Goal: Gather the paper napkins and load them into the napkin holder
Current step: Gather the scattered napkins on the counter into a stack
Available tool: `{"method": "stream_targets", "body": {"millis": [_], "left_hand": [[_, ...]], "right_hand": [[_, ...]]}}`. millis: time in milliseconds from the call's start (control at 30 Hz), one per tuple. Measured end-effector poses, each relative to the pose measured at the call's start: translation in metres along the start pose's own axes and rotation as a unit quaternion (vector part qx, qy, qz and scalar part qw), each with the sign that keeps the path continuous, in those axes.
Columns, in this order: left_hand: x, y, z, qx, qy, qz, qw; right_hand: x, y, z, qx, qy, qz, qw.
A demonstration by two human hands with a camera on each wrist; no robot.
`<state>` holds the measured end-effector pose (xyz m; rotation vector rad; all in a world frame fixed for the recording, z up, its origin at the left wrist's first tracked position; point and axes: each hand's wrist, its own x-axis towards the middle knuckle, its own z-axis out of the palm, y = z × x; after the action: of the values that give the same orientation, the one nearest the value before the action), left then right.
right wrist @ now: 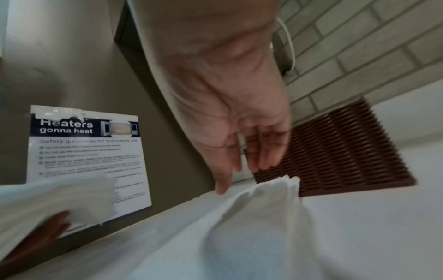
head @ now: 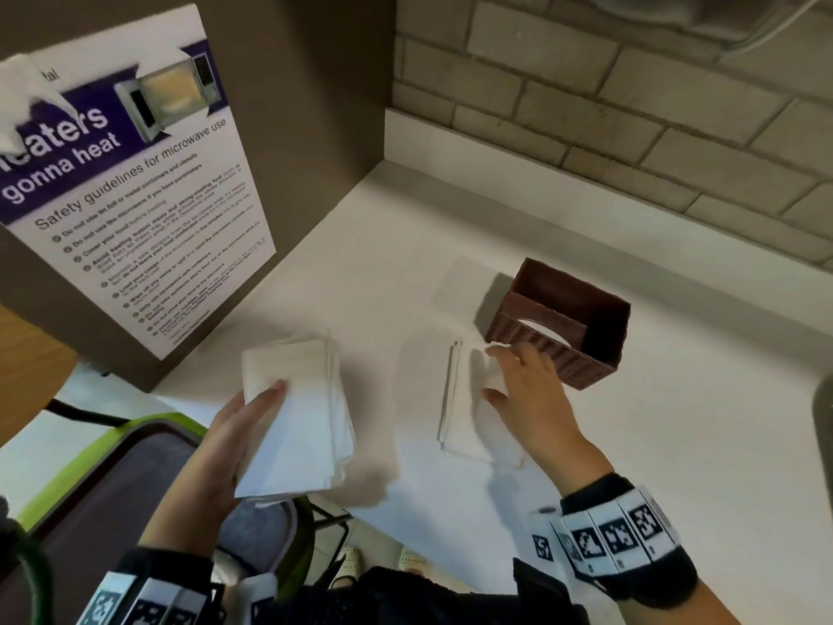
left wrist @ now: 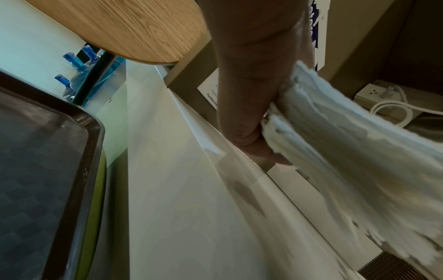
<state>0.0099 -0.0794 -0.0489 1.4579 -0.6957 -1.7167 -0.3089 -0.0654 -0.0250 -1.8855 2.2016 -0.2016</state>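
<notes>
My left hand [head: 257, 408] grips a thick stack of white paper napkins [head: 297, 421], thumb on top, just above the counter's front edge. In the left wrist view the fingers [left wrist: 244, 113] clamp the stack [left wrist: 335, 151] from the side. A second, thinner pile of napkins [head: 464, 412] lies on the white counter [head: 676, 444]. My right hand [head: 500, 374] rests on it with fairly straight fingers [right wrist: 261, 151], thumb and fingertips touching its far end [right wrist: 263, 199]. The brown ribbed napkin holder [head: 563, 322] stands right behind that hand, tilted, something white showing inside.
One flat white sheet [head: 469, 281] lies left of the holder. A microwave safety poster [head: 135, 196] hangs on the brown cabinet side at left. A brick wall [head: 631, 106] closes the back. A green-rimmed chair [head: 112, 480] sits below the counter edge.
</notes>
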Motion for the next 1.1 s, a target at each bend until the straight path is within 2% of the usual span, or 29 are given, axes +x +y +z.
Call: {"method": "stream_targets", "body": {"millis": [67, 133, 233, 367, 633, 767, 900, 1000, 1100], "left_hand": [[0.003, 0.000, -0.001, 0.008, -0.007, 0.001, 1.000], [0.004, 0.000, -0.001, 0.006, -0.017, 0.005, 1.000], [0.001, 0.003, 0.002, 0.013, -0.024, 0.013, 1.000], [-0.002, 0.005, 0.002, 0.011, -0.019, 0.019, 1.000], [0.004, 0.012, 0.022, 0.059, -0.050, 0.026, 0.997], [0.012, 0.014, 0.041, 0.083, -0.055, 0.035, 0.994], [0.015, 0.018, 0.055, 0.087, -0.088, 0.036, 0.992], [0.021, 0.022, 0.063, 0.090, -0.098, 0.052, 0.990], [0.026, 0.024, 0.074, 0.112, -0.108, 0.076, 0.985]], "right_hand": [[0.012, -0.004, 0.006, -0.030, -0.026, -0.072, 0.997], [0.023, -0.008, 0.009, -0.063, -0.048, -0.092, 0.993], [0.029, -0.011, 0.010, -0.084, -0.096, -0.071, 0.989], [0.024, -0.009, 0.016, -0.094, -0.110, -0.067, 0.987], [0.032, -0.009, 0.002, -0.145, -0.205, 0.015, 0.968], [0.029, -0.001, -0.002, -0.100, -0.208, 0.027, 0.973], [0.025, 0.005, -0.006, 0.028, -0.226, 0.050, 0.972], [0.016, 0.008, -0.028, 0.117, -0.237, 0.024, 0.964], [-0.001, 0.005, -0.073, 0.174, -0.275, -0.038, 0.945]]}}
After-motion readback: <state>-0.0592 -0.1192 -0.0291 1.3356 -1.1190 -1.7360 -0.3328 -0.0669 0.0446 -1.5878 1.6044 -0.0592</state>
